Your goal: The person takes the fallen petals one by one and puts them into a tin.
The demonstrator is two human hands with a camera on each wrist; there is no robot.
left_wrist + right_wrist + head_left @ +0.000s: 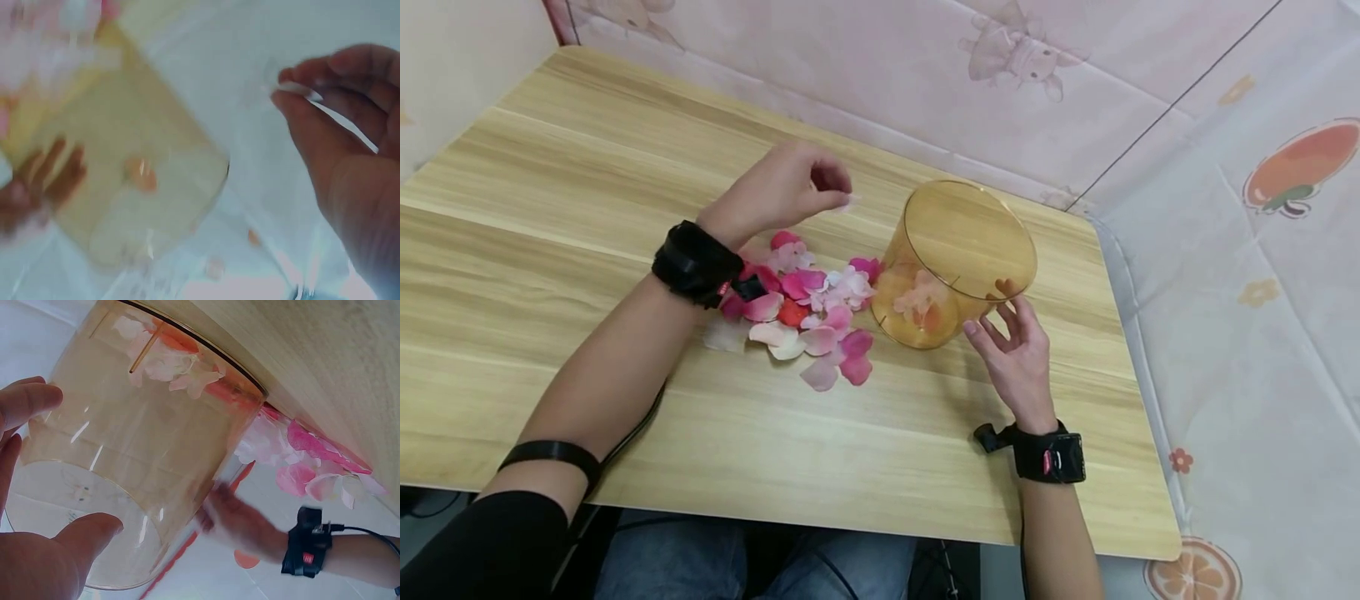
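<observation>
My left hand [838,196] is raised above the table and pinches a pale petal [852,200] between thumb and fingers; the same petal [306,92] shows in the left wrist view. Below it lies a pile of pink, red and white petals [812,308]. To the pile's right stands a clear amber round container [958,250] with a few petals inside [921,304]. My right hand [1000,321] rests against the container's near right side with relaxed fingers. In the right wrist view its thumb [87,528] and a fingertip [31,400] touch the container wall [144,456].
The wooden table [587,183] runs wide to the left and toward me. A patterned pink cloth [1225,250] hangs behind the container and to the right, close to the table's right edge. Black bands sit on both wrists.
</observation>
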